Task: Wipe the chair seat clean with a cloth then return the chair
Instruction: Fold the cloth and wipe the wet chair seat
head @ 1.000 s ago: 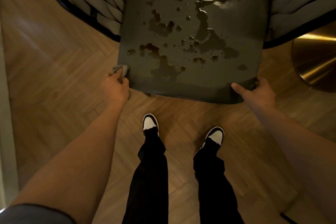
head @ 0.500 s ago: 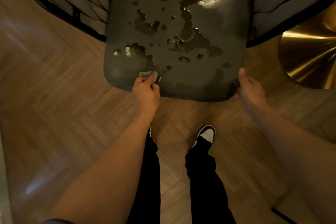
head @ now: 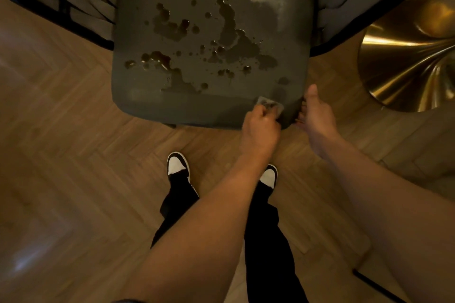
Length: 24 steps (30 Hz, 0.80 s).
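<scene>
A dark chair seat point(head: 283, 39) fills the upper middle, wet with brown spilled puddles and drops across most of its surface. My left hand point(head: 261, 128) grips a small grey cloth point(head: 269, 104) and presses it on the seat's front edge near the right corner. My right hand point(head: 317, 118) holds the seat's front right corner, thumb up on the side and fingers tucked under the edge.
Woven padded chair sides point(head: 81, 0) flank the seat on both sides. A shiny brass pedestal base point(head: 408, 66) stands at the right. My two feet in black-and-white shoes point(head: 177, 165) stand on the herringbone wood floor point(head: 73, 142) just in front of the seat.
My left hand has swept the cloth along the seat's front edge from the left corner to near the right corner. My right hand has stayed on the right corner.
</scene>
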Each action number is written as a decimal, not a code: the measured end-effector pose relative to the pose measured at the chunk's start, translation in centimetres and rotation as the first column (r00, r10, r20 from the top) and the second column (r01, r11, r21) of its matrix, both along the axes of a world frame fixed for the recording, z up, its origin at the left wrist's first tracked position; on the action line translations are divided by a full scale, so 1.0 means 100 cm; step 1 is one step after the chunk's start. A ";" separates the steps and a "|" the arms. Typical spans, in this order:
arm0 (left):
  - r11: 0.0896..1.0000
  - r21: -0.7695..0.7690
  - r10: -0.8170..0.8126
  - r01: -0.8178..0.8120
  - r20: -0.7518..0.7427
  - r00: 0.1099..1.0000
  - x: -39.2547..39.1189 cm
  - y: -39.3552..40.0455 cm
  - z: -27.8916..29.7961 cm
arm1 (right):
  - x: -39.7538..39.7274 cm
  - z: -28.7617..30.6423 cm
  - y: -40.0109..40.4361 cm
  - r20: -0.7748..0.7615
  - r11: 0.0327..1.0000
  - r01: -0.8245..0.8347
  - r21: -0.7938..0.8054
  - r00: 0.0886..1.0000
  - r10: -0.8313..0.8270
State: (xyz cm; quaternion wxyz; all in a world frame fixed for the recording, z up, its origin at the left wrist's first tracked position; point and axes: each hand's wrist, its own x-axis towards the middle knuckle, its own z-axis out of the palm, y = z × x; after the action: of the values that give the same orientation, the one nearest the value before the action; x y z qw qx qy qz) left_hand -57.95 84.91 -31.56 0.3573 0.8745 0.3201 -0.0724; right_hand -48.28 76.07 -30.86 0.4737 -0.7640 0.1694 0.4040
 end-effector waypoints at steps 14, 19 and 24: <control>0.909 0.257 -0.334 0.329 -0.026 0.942 0.005 -0.022 -0.004 | 0.000 -0.006 -0.008 0.091 0.983 -0.154 -0.098 0.983 0.163; 0.941 0.152 -0.297 0.302 -0.059 0.953 0.005 -0.002 0.005 | 0.001 0.004 0.001 0.181 0.940 -0.258 -0.222 0.937 0.300; 0.924 0.278 -0.249 0.264 -0.087 0.964 -0.020 0.036 0.005 | 0.003 0.003 0.015 0.219 0.909 -0.304 -0.286 0.903 0.370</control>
State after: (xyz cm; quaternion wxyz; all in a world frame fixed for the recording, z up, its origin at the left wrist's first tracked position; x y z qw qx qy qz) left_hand -59.92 88.52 -31.01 0.2057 0.9493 0.2188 -0.0932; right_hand -47.96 77.54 -30.57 0.3168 -0.8818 0.0164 0.3490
